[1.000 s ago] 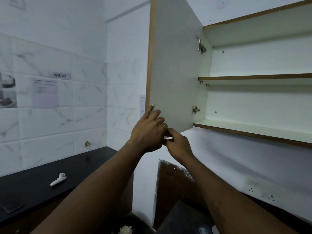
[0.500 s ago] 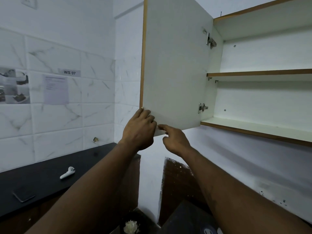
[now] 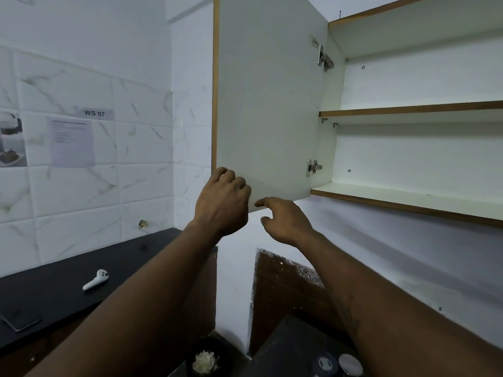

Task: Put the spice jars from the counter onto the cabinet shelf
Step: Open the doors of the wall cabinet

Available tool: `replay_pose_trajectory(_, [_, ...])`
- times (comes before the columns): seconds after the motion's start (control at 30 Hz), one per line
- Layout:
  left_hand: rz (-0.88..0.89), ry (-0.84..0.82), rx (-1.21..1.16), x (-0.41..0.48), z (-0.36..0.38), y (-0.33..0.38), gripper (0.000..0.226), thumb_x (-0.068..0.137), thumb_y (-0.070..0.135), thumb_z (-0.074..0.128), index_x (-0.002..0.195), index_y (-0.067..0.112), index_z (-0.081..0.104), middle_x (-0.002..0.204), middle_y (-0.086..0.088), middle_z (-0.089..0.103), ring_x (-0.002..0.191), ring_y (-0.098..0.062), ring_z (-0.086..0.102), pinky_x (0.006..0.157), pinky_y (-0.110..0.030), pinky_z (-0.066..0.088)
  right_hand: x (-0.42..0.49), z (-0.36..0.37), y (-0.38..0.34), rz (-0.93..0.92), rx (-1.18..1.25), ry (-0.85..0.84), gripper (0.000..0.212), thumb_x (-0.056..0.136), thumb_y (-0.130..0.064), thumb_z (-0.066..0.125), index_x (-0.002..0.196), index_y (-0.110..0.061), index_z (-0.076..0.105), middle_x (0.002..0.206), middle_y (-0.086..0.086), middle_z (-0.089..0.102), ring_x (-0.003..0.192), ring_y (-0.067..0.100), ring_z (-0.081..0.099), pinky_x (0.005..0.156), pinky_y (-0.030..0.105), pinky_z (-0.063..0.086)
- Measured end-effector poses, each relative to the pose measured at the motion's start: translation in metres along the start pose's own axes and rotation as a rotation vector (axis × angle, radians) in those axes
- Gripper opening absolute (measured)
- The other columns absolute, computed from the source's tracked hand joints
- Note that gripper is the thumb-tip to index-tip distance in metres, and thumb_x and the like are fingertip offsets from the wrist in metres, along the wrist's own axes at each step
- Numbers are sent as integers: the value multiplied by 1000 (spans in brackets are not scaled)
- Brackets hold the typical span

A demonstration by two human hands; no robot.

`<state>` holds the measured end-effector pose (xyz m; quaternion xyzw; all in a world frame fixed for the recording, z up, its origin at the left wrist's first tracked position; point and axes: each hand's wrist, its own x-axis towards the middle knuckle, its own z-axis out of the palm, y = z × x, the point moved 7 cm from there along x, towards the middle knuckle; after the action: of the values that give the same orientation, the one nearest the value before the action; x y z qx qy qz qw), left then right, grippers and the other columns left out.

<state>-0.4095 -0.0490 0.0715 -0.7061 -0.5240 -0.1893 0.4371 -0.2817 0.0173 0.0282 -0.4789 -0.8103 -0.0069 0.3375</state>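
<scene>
Two hands meet at the open cabinet door's (image 3: pixel 266 104) lower corner. The left hand (image 3: pixel 221 202) curls its fingers round the bottom edge, while the right hand (image 3: pixel 285 221) hovers just beside it, fingers loose, holding nothing. The lower shelf (image 3: pixel 408 205) lies to the right. Well below, by the right forearm, a dark jar lid (image 3: pixel 324 363) and a pale jar lid (image 3: pixel 351 364) show. An earbud (image 3: pixel 95 279) and a phone (image 3: pixel 20 319) lie on the black counter (image 3: pixel 130 257).

Cabinet door (image 3: pixel 266 104) swung wider open; right hand (image 3: pixel 285 221) parted from left hand (image 3: pixel 221 202), now just under the door's lower edge.
</scene>
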Motion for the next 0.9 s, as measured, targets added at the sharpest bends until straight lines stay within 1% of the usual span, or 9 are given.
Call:
replay_pose_trajectory(0.07, [-13,-15,-52,8,0,9,32,88,20,43,102,16,71,108,-1,72,99,-25,61,106,-39,35,-7,-9,7,-1,-62,19,47,93,-25,62,139,-32,59,144,-8,61,127,20,60,102,37,51])
replay_pose_trajectory(0.2, [-77,-94,-198,29,3,36,39,90,28,49,124,19,66,120,-1,71,110,-25,63,108,-38,37,-23,-41,29,56,-173,100,45,91,-30,63,136,-29,62,139,-8,65,123,20,62,95,37,53])
replay_pose_trajectory(0.27, [-91,-131,-263,39,5,54,42,90,29,50,128,20,63,122,-2,70,111,-25,64,108,-39,39,-34,-61,43,91,-217,136,44,90,-31,64,134,-29,63,136,-7,66,122,21,62,94,38,55])
replay_pose_trajectory(0.33, [-75,-161,-300,48,5,75,41,90,30,50,128,20,63,121,-2,69,109,-26,64,106,-39,39,-48,-83,59,136,-254,165,44,88,-32,65,132,-29,64,134,-6,67,121,21,62,93,38,55])
replay_pose_trajectory(0.43, [-37,-173,-368,59,3,111,42,88,28,52,128,20,62,120,-2,69,107,-26,63,104,-39,40,-74,-117,87,232,-307,188,44,88,-34,65,132,-29,63,134,-7,67,120,21,63,93,37,54])
replay_pose_trajectory(0.53, [11,-202,-441,68,1,153,46,88,28,53,133,18,60,128,-4,66,113,-28,61,104,-39,39,-109,-149,118,337,-362,193,45,88,-34,64,133,-28,63,135,-7,66,121,21,62,92,36,53])
replay_pose_trajectory(0.63, [102,-238,-514,71,-4,207,48,89,30,55,134,16,57,134,-7,64,117,-31,61,100,-41,41,-155,-177,146,440,-404,206,45,87,-32,64,131,-26,62,133,-6,66,121,22,61,90,37,52])
replay_pose_trajectory(0.77, [212,-285,-612,67,-11,277,56,90,34,57,142,14,52,138,-6,61,119,-32,61,99,-42,43,-215,-203,180,585,-466,186,48,88,-33,65,135,-25,60,132,-5,66,119,23,62,90,38,53])
replay_pose_trajectory(0.9, [311,-350,-696,60,-16,348,59,90,34,58,145,15,49,144,-5,57,125,-31,58,101,-43,43,-273,-224,217,723,-497,164,51,88,-34,65,138,-23,58,132,-3,66,118,24,62,88,37,51])
